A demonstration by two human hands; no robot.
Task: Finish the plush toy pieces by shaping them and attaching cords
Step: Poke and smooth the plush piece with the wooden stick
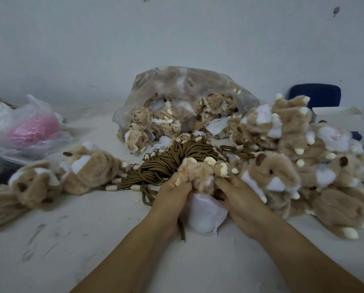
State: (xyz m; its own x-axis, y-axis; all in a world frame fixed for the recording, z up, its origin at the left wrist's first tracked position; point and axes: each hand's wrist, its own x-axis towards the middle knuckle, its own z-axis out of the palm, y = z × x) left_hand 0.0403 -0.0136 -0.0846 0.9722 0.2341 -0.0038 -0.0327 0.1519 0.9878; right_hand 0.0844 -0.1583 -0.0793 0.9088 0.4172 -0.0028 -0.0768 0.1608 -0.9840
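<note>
Both hands hold one tan plush piece with cream paw tips and a white fabric part hanging below it. My left hand grips its left side. My right hand grips its right side. A brown cord end hangs under my left hand. A bundle of brown cords with beige beads lies just behind the piece on the white table.
A clear plastic bag of unshaped plush pieces stands behind the cords. Shaped plush toys pile up at the right and lie at the left. A bag with something pink sits far left. A blue chair stands behind.
</note>
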